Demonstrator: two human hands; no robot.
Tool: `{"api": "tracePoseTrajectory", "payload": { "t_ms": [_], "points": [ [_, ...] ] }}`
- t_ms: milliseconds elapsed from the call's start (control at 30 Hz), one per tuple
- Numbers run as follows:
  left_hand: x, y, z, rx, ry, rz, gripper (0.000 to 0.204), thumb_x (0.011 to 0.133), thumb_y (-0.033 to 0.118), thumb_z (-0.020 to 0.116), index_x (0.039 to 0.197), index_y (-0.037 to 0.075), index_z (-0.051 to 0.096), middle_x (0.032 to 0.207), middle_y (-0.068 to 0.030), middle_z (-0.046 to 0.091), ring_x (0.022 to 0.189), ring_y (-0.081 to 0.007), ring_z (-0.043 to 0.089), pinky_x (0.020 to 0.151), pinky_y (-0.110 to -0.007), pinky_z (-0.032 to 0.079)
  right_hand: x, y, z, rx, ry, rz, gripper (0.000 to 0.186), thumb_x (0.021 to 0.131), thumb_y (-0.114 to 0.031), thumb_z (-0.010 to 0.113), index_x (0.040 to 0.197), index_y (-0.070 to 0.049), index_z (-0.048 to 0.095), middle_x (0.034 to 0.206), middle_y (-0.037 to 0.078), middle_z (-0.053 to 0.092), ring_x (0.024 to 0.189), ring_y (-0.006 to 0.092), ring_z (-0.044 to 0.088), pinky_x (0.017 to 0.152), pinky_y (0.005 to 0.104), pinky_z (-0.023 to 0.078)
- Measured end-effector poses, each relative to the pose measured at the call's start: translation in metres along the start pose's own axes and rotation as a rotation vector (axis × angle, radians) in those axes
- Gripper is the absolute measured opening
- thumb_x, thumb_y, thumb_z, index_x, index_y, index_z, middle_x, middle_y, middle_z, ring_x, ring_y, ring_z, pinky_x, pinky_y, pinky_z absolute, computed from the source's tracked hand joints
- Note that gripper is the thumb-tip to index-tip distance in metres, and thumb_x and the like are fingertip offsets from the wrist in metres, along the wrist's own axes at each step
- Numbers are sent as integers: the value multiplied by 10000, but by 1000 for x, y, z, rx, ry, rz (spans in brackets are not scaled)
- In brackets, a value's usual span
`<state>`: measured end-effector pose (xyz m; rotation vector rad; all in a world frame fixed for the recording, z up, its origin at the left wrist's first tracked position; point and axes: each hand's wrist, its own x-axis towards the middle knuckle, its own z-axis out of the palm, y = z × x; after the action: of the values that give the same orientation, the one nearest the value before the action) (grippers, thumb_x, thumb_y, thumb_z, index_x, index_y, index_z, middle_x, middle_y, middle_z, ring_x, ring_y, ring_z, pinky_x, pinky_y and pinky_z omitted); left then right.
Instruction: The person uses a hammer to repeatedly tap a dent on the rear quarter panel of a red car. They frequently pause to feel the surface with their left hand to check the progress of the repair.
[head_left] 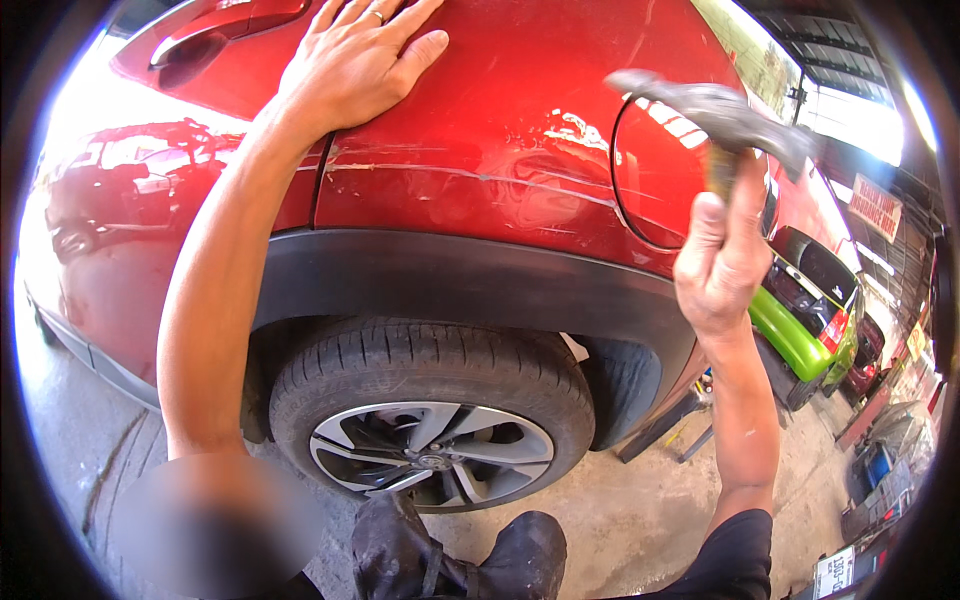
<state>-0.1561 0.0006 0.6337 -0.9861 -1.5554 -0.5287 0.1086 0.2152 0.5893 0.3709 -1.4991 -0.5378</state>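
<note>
My left hand (pixel 365 65) lies on the red car's rear side panel (pixel 450 130), fingers outstretched, a ring on one finger, just right of the door handle (pixel 215 35). My right hand (pixel 725 250) grips a hammer (pixel 725 115) by its yellowish handle, its blurred metal head raised in front of the round fuel flap (pixel 650 180). The panel carries long scratches, chipped paint and a dented patch left of the flap. A dark trim (pixel 440 275) arches over the rear wheel (pixel 430 450).
My dark shoes (pixel 510 560) are on the concrete floor (pixel 640 520) below the wheel. At the right stand a green car (pixel 785 325), a dark stand (pixel 660 430) beside the bumper and piled items (pixel 880 480) along the wall.
</note>
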Motion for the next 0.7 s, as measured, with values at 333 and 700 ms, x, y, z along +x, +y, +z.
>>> {"api": "tracePoseTrajectory", "payload": {
  "t_ms": [333,700],
  "points": [
    [0,12,-7,22,-7,-36,584,1008,420,409,1461,52,433,1530,-223,369,1453,-367,290,1202,-495,172,-9,14,-18,-34,-78,145,488,1027,-112,501,1487,-8,377,1338,185,606,935,183,703,724,301,540],
    [8,-29,40,279,194,99,557,1018,535,339,1504,272,409,1574,-90,354,1471,-279,286,1222,-461,137,-7,16,-16,-94,-80,-34,503,980,-63,567,1466,-80,440,1156,216,680,753,293,725,633,340,568]
  ]
}}
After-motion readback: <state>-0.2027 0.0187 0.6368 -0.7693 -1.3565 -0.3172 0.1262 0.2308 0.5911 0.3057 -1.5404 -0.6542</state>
